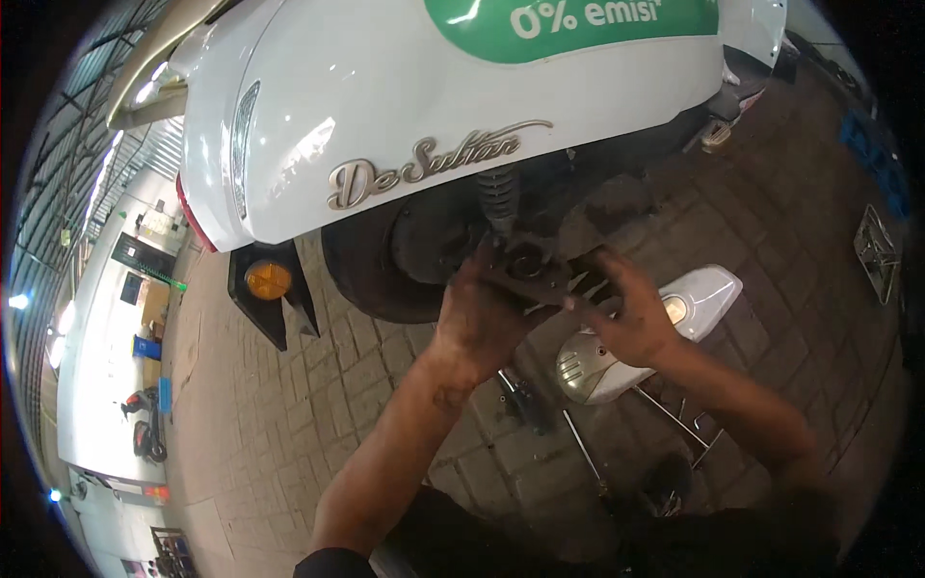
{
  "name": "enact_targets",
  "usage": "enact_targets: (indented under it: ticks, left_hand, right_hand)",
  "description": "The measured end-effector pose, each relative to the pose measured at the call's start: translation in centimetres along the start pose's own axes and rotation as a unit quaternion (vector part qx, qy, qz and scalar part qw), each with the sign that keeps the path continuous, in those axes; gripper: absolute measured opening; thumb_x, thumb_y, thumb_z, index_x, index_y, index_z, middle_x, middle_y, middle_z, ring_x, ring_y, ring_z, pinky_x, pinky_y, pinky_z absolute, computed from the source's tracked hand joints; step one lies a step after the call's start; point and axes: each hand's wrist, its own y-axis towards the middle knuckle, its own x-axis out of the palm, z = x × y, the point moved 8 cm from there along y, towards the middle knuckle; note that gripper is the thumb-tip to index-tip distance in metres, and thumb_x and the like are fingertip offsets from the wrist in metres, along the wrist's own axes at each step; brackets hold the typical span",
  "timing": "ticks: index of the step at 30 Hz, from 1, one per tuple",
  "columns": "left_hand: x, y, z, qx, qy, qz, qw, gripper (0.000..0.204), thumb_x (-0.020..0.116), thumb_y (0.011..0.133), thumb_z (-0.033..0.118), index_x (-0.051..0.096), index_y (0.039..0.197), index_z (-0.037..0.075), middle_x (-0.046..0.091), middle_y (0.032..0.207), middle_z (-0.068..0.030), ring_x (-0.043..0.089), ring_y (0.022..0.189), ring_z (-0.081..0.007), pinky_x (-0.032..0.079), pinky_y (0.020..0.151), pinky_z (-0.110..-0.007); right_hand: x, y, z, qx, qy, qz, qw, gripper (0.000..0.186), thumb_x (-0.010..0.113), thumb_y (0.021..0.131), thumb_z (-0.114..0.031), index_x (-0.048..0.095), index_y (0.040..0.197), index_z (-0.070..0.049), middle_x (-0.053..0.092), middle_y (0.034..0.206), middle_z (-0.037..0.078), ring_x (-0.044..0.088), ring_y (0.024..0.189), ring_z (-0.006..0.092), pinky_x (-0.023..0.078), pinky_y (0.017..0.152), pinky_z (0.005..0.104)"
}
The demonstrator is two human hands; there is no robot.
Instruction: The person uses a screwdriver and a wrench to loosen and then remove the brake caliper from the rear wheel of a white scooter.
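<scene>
A white scooter's rear body [617,87], with chrome lettering and a green sticker, fills the upper view over a black shock absorber [498,197] and dark rear wheel [371,275]. Below the shock, my left hand [472,328] curls round a dark metal part [525,279] with a round opening. My right hand [636,328] has bent fingers at that part's right end, beside dark slots. Whether the part is attached to the scooter is unclear. The fingertips of my left hand are mostly hidden.
A white cover [703,299] with metal trim lies on brick paving [366,385], alongside a long-handled tool [588,453] and other dark tools [520,395]. A black bracket with an orange reflector [270,280] is at left. A parked scooter [147,433] stands farther back; a blue pallet [867,164] is at right.
</scene>
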Motion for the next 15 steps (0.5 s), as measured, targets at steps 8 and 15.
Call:
enact_targets:
  ticks: [8, 15]
  left_hand:
    - [0.4, 0.0, 0.3, -0.027, -0.030, -0.033, 0.999, 0.049, 0.039, 0.100, 0.044, 0.047, 0.133, 0.008, 0.052, 0.132, -0.0146, 0.051, 0.121, -0.0315, 0.036, 0.105, -0.055]
    - [0.2, 0.2, 0.1, -0.048, -0.036, -0.030, 0.998, 0.052, 0.045, 0.097, 0.048, 0.052, 0.129, 0.008, 0.051, 0.134, -0.0137, 0.050, 0.122, -0.0325, 0.034, 0.108, -0.057]
  right_hand:
    - [1.0, -0.6, 1.9, 0.113, 0.151, 0.018, 0.982, 0.039, 0.071, 0.088, -0.018, 0.056, 0.118, 0.001, 0.066, 0.102, 0.011, 0.062, 0.094, 0.0180, 0.050, 0.083, 0.0327]
    - [1.0, -1.1, 4.0, 0.111, 0.142, -0.002, 0.984, 0.033, 0.068, 0.089, -0.016, 0.056, 0.115, 0.001, 0.066, 0.098, 0.010, 0.063, 0.088, 0.0170, 0.051, 0.078, 0.0323]
